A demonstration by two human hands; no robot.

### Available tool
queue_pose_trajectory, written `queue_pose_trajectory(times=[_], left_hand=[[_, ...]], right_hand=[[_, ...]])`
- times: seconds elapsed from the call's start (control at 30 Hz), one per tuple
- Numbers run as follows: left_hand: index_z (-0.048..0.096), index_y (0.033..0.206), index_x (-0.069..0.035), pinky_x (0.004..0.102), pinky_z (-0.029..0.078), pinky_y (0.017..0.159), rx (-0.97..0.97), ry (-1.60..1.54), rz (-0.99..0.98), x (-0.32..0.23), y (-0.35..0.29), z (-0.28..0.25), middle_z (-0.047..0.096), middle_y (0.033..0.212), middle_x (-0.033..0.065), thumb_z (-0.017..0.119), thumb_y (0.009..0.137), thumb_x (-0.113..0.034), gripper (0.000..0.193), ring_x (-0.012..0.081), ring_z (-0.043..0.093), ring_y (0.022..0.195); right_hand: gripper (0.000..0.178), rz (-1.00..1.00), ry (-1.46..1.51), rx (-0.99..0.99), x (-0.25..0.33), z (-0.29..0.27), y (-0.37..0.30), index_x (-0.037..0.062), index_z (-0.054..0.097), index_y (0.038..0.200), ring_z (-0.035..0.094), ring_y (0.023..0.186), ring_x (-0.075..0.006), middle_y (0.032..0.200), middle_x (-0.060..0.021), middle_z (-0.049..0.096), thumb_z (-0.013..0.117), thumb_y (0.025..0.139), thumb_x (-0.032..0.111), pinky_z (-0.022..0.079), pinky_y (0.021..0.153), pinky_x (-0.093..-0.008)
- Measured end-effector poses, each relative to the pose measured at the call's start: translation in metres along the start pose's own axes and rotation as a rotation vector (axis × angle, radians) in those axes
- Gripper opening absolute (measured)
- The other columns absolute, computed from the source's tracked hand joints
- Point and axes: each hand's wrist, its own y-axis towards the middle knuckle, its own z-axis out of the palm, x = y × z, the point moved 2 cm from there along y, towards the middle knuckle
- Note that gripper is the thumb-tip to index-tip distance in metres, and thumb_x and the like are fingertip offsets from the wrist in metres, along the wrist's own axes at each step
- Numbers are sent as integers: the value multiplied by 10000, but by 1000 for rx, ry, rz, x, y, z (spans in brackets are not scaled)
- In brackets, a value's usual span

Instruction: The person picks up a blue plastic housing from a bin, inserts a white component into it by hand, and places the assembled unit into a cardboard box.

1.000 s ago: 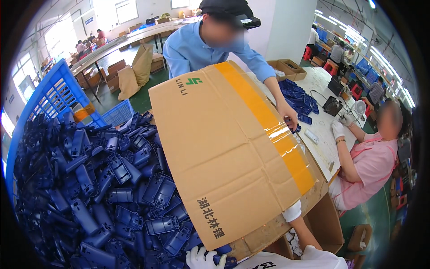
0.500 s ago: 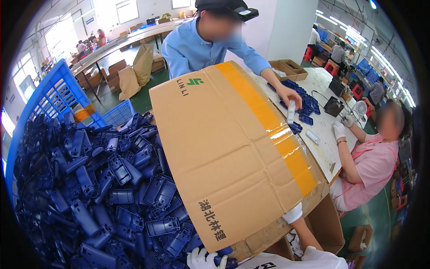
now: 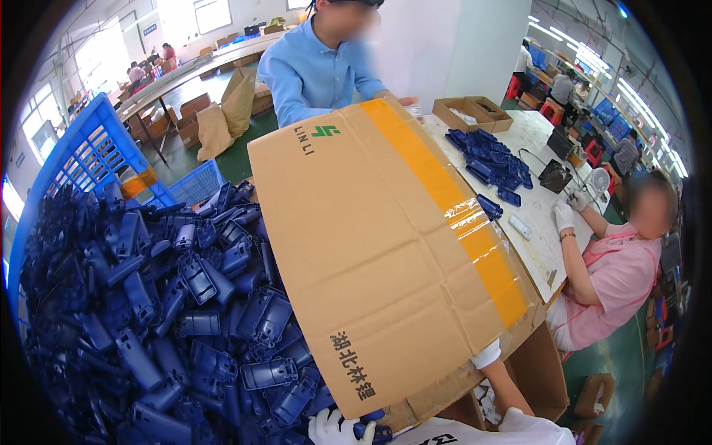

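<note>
My left hand [image 3: 331, 428], in a white glove, is at the lower edge with its fingers closed around a dark blue plastic housing [image 3: 377, 432]. It rests beside the near corner of a large cardboard sheet [image 3: 378, 245] with a strip of yellow tape. My right forearm [image 3: 509, 387] reaches up to the sheet's near right edge. Only the white glove cuff [image 3: 486, 354] shows there; the fingers are hidden under the cardboard. To the left, a blue plastic crate [image 3: 96, 152] is heaped with similar blue housings [image 3: 196, 326].
Behind the cardboard stands a person in a blue shirt [image 3: 315, 70]. Another, in pink with white gloves [image 3: 615, 259], sits at the white worktable [image 3: 545, 245]. On it lie several blue housings [image 3: 493, 159], a pale device [image 3: 521, 227] and a small fan [image 3: 599, 178]. An open carton [image 3: 538, 371] stands below.
The person in blue has drawn an arm back from the worktable and shifted left; the pale device in that hand is out of sight. My own hands have hardly moved.
</note>
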Motion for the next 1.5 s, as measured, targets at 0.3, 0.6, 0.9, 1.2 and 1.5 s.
queue_pose_trajectory(times=[0.3, 0.6, 0.9, 1.2, 1.5], left_hand=[[527, 894, -135, 567, 374, 949, -118, -39, 106, 0, 6, -1, 577, 1047, 106, 774, 699, -244, 333, 389, 524, 1099], [432, 802, -115, 636, 306, 1027, -64, -56, 111, 5, -6, -3, 549, 1093, 114, 741, 659, -121, 341, 405, 470, 1155], [534, 867, -77, 594, 330, 1052, 40, -77, 172, 15, -7, -9, 551, 1160, 140, 706, 713, -83, 231, 401, 455, 1213], [535, 1168, -50, 567, 374, 1032, 68, 102, 97, 11, -8, -29, 480, 1295, 183, 663, 750, -58, 436, 439, 436, 1233], [519, 1191, 1, 601, 261, 1110, 73, 223, 13, 12, -14, -33, 447, 1349, 221, 682, 703, -23, 516, 456, 367, 1303]], right_hand=[[382, 22, 92, -56, 5, -11, 17, 49, 644, 1009, 602, 935, -392, 1006, -166, 636, 665, 635, -27, 500, 791, -458], [286, 67, -3, 142, 21, -29, 29, 95, 619, 961, 575, 881, -337, 916, -117, 583, 632, 695, -10, 493, 774, -439], [159, 295, -74, 280, 15, -25, 20, 118, 632, 904, 594, 865, -349, 887, -120, 588, 650, 755, 65, 502, 755, -445], [166, 356, -125, 425, 11, -26, 26, 82, 572, 942, 595, 935, -385, 942, -170, 593, 643, 793, 98, 499, 803, -462], [134, 303, 136, 192, 14, -39, 11, 73, 663, 939, 619, 865, -379, 899, -166, 628, 647, 806, 62, 501, 772, -450]])
